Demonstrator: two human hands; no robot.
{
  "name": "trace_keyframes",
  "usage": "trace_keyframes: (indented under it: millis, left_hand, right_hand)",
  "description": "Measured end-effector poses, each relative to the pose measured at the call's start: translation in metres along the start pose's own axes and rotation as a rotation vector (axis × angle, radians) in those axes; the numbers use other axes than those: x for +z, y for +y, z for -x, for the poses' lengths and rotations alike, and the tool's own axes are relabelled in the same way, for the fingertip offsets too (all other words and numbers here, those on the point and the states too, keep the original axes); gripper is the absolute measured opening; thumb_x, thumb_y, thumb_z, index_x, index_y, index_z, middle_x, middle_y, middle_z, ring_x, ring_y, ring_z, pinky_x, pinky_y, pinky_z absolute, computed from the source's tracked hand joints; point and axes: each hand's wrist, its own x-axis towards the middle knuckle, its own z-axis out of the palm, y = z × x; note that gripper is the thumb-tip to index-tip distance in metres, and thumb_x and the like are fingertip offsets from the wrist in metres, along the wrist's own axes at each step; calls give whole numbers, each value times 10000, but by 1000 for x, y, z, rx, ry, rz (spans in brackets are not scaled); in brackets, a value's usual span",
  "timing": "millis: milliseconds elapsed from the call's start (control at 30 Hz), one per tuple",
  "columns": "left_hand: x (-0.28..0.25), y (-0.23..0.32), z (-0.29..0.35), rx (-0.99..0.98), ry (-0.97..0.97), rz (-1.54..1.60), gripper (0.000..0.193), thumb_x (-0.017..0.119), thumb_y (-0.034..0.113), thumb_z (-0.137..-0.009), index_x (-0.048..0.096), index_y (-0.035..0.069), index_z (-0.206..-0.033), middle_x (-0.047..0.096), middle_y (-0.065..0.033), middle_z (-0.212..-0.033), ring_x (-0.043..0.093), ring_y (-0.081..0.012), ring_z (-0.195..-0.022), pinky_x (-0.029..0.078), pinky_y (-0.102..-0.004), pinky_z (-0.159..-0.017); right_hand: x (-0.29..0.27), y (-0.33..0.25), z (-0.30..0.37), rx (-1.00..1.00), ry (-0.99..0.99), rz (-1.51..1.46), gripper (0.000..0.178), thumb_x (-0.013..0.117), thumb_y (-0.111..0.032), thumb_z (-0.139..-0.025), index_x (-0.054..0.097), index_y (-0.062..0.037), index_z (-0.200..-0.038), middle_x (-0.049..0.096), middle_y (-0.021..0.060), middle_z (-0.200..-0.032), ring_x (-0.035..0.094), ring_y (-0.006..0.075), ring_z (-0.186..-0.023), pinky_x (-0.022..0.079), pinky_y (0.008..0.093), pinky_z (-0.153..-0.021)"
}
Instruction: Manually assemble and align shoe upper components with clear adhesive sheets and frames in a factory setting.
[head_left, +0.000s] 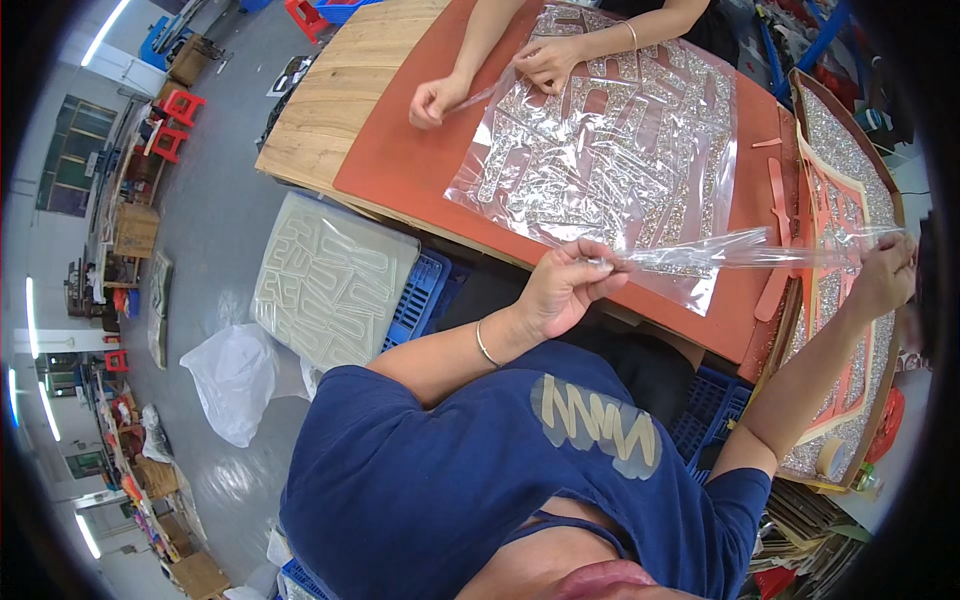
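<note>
Stretching between the person's two hands, one bunched strip of clear film (715, 250) spans the near side of the work surface, passing in front of the mat. Its left end sits between thumb and forefinger of the left hand (560, 290), which pinch it while the other fingers curl loosely. Its right end reaches the right hand (886, 272), whose fingers are bent tightly around it near the dark rim. Behind the strip lies one large clear sheet (600, 150) of glittering shapes, too many to count, on one red-brown mat (400, 160). Across it, a co-worker's two hands (550, 65) have one narrow piece of film (478, 98) between them. Beyond the mat's left edge shows a wooden tabletop (325, 105); lower down, one pile of translucent sheets (325, 285) rests beside one white bag (235, 380). Farther off stand two red stools (183, 107) close together.
</note>
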Motion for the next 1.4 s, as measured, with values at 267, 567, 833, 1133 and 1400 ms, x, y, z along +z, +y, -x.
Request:
trace_keyframes:
  millis: [267, 567, 833, 1133, 1400]
  left_hand:
    - [11, -5, -2, 217, -170, -265, 170, 603, -9, -852, 517, 20, -996, 613, -126, -976, 638, -212, -945, 544, -321, -858]
    - [12, -2, -6, 258, 56, -329, 168, 609, 50, -884, 540, 9, -1032, 630, -123, -962, 654, -189, -874, 582, -288, -747]
    - [8, 21, -13, 275, 15, -214, 133, 590, 75, -897, 613, 4, -1007, 657, -145, -951, 654, -204, -902, 590, -296, -756]
    - [13, 29, -19, 283, -55, -122, 116, 507, 94, -943, 594, 24, -974, 629, -97, -924, 633, -248, -984, 589, -305, -792]
    - [8, 9, -11, 182, -109, -102, 82, 492, 92, -948, 533, 28, -979, 601, -83, -888, 656, -240, -870, 570, -353, -772]
  right_hand:
    - [-18, 9, -8, 196, 104, -58, 251, 448, -78, -864, 537, -23, -636, 473, 11, -556, 409, 73, -455, 272, 207, -422]
    - [-10, -11, -4, 33, 30, -134, 382, 405, -124, -936, 461, -35, -569, 433, 20, -481, 396, 72, -379, 286, 195, -376]
    - [-5, -23, -3, 27, 90, -133, 415, 389, -146, -975, 464, -28, -584, 442, 28, -487, 387, 74, -357, 294, 202, -346]
    - [-5, -13, 5, 82, 135, -260, 292, 385, -112, -978, 424, -36, -699, 487, 39, -573, 396, 73, -371, 292, 193, -330]
    - [-19, 12, 23, 225, 182, -238, 232, 407, -139, -985, 409, -18, -788, 509, 61, -619, 386, 75, -382, 292, 202, -338]
